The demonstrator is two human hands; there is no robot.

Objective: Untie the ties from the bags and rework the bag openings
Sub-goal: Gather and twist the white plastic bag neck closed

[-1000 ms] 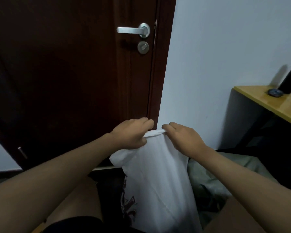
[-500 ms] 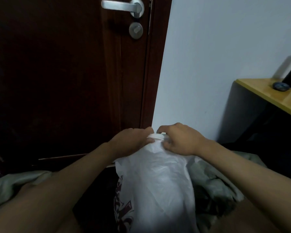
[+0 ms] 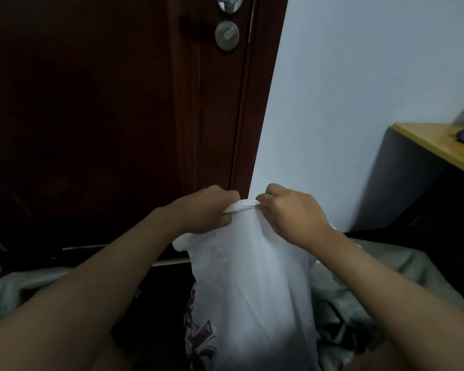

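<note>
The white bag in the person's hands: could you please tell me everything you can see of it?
The white bag looks like thin, crinkled plastic with a dark purplish print low on its left face. It stands upright in front of the person, its top gathered into a twisted bunch. The left hand and right hand both grip that bunch from either side. Greyish crumpled material lies beside it.

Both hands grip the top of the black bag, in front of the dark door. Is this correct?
Not quite: the bag is white, not black, as the head view shows. Both the left hand and the right hand do grip its bunched top, in front of the dark door.
</note>
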